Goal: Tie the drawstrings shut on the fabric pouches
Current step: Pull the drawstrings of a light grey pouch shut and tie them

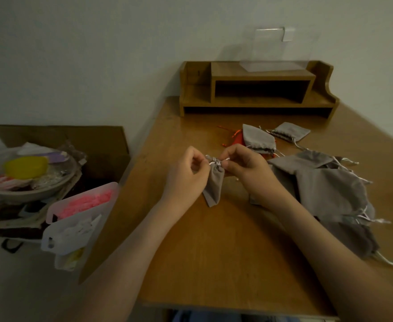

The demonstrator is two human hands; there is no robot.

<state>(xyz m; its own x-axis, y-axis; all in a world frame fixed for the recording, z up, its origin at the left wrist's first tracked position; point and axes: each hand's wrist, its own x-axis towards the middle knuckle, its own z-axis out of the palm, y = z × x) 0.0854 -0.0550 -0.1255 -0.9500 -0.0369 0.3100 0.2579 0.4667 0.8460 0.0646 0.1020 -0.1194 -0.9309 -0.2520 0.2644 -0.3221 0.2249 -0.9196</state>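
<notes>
A small grey fabric pouch (214,187) hangs between my hands above the wooden table (214,263), its neck gathered at the top. My left hand (187,175) pinches the silver drawstring (215,162) on the left of the neck. On the right side of the neck my right hand (246,168) pinches the same drawstring. A heap of several loose grey pouches (330,191) lies to the right of my right hand. Two more grey pouches (258,138) (291,131) lie further back, one over an orange pouch (237,138).
A wooden desk organiser (255,89) stands at the table's back edge, with a clear plastic box (274,52) on top. Left of the table, a cardboard box (58,140) holds a bowl of clutter (28,177), and plastic trays (79,217) lean against the table's edge.
</notes>
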